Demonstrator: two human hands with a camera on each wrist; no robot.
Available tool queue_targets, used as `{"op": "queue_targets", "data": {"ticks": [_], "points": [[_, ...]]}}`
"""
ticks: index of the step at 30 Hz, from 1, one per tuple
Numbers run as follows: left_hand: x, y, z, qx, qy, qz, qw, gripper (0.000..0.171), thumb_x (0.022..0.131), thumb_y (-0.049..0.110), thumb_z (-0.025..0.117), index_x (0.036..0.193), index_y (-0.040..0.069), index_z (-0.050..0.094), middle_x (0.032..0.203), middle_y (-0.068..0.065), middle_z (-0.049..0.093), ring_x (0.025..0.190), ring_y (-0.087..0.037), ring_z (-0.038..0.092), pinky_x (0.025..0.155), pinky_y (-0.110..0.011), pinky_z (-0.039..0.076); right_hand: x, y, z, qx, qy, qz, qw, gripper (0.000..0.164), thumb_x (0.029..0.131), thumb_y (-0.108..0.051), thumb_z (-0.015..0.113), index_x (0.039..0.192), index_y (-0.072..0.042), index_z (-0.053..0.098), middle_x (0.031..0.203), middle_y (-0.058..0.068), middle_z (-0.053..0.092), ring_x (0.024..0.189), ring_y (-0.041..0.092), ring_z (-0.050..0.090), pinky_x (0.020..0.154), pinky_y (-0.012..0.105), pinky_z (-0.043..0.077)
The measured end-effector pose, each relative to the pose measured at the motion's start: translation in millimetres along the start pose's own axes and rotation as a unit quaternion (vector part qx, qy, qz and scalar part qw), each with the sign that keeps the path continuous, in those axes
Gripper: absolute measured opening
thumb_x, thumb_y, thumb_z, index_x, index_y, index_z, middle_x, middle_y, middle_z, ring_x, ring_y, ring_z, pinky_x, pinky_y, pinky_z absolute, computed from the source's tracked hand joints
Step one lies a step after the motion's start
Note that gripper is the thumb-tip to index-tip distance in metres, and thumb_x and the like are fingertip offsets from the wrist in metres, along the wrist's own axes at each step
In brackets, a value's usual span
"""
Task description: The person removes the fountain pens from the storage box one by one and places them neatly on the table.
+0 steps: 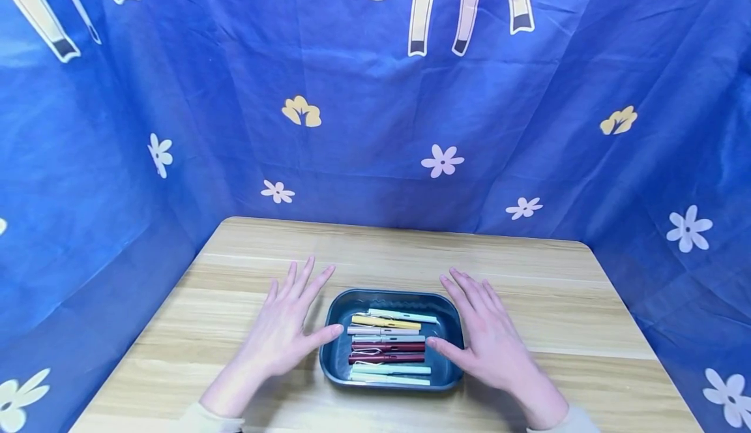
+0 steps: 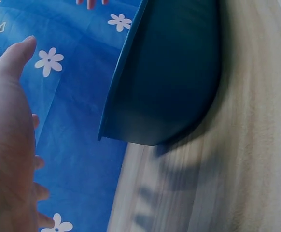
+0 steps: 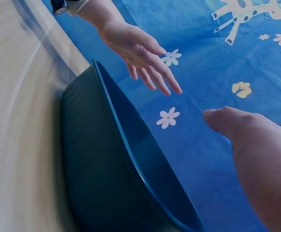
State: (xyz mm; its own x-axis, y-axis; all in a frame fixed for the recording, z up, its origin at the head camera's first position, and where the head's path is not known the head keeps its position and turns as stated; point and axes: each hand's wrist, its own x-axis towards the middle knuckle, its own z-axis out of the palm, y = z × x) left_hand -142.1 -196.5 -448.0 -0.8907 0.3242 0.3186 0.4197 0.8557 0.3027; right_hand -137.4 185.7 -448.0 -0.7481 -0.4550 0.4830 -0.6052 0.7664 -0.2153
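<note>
A dark teal tray (image 1: 448,355) with rounded corners sits near the front of the table. Several pens lie crosswise in it, roughly parallel: a pale one (image 1: 405,316) at the back, then a yellow pen (image 1: 387,323), a lavender pen (image 1: 381,331), a grey-blue pen (image 1: 387,339), dark red pens (image 1: 390,358) and mint ones (image 1: 393,370) at the front. My left hand (image 1: 287,328) hovers at the tray's left side, fingers spread, thumb over the rim. On the right side my right hand (image 1: 487,332) mirrors it, fingers extended. Both wrist views show the hands apart from the tray wall (image 3: 102,159), holding nothing.
The tray stands on a light wood-grain table (image 1: 281,237) with rounded back corners. A blue cloth (image 1: 364,139) printed with flowers and animal figures hangs behind the table and along both sides.
</note>
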Motion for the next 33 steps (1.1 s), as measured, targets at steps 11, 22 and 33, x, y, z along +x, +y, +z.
{"op": "queue_targets", "data": {"ticks": [11, 22, 33], "points": [[-3.9, 6.2, 6.2, -0.035, -0.007, -0.007, 0.9994, 0.095, 0.095, 0.067, 0.065, 0.171, 0.039, 0.016, 0.176, -0.008, 0.009, 0.157, -0.048, 0.014, 0.117, -0.079, 0.020, 3, -7, 6, 0.028, -0.013, -0.012, 0.999, 0.096, 0.093, -0.067, 0.069, 0.168, -0.020, 0.032, 0.169, 0.004, 0.035, 0.150, 0.030, 0.040, 0.122, 0.059, 0.031], [-7.8, 15.5, 14.3, -0.115, -0.007, -0.018, 0.9932, 0.086, 0.102, 0.059, 0.062, 0.171, 0.031, 0.019, 0.175, -0.010, 0.014, 0.156, -0.046, 0.021, 0.120, -0.072, 0.024, 5, -11, 16, 0.054, -0.015, -0.014, 0.998, 0.088, 0.094, -0.064, 0.070, 0.165, -0.023, 0.039, 0.167, 0.000, 0.039, 0.143, 0.029, 0.048, 0.112, 0.057, 0.046], [-10.4, 23.0, 20.2, -0.157, -0.022, -0.056, 0.9857, 0.084, 0.106, 0.057, 0.056, 0.171, 0.016, 0.022, 0.175, -0.007, 0.015, 0.157, -0.034, 0.024, 0.124, -0.061, 0.026, 10, -15, 23, 0.068, -0.031, -0.019, 0.997, 0.068, 0.099, -0.045, 0.073, 0.156, -0.013, 0.052, 0.156, 0.003, 0.053, 0.141, 0.021, 0.052, 0.112, 0.048, 0.049]]}}
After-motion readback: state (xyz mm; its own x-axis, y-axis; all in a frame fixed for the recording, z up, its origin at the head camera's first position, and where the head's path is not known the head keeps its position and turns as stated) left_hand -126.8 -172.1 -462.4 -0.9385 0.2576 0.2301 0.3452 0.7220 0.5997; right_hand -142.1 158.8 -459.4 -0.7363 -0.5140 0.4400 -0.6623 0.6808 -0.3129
